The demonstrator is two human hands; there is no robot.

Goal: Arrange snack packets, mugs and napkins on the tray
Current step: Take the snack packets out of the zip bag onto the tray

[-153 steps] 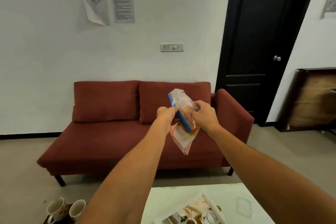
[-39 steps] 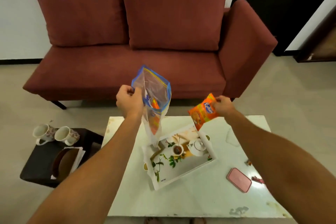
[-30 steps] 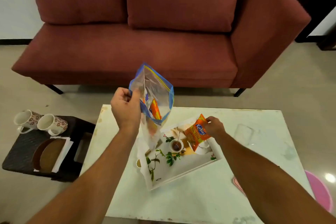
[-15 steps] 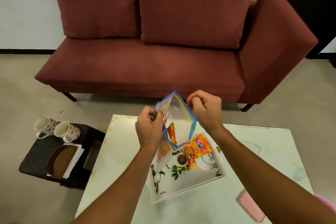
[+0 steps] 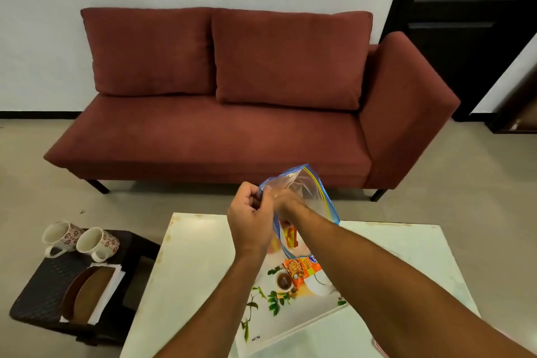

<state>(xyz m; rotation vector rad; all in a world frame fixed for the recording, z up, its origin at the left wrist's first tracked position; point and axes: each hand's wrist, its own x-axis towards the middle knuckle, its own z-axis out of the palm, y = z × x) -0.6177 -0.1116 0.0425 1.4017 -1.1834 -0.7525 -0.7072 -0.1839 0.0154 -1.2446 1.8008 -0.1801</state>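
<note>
My left hand [image 5: 249, 222] grips the near rim of a clear zip bag [image 5: 312, 193] with a blue edge, held above the white table. My right hand [image 5: 286, 204] is inside the bag's mouth; its fingers are hidden behind my left hand and the plastic. An orange snack packet [image 5: 290, 237] shows low in the bag. Another orange snack packet [image 5: 300, 268] lies on the white floral tray [image 5: 261, 304], just below the bag. Two flowered mugs [image 5: 58, 237] [image 5: 97, 241] lie on a black stool at the left, beside white napkins [image 5: 114, 279].
The tray lies on a white coffee table [image 5: 189, 270]. The black stool [image 5: 46, 288] stands left of it and carries a brown curved holder [image 5: 84, 293] on the napkins. A red sofa [image 5: 218, 131] stands behind, a dark door at the far right.
My right hand let go of an orange packet on the tray, came back up and went into the bag's mouth. My left hand has kept hold of the bag.
</note>
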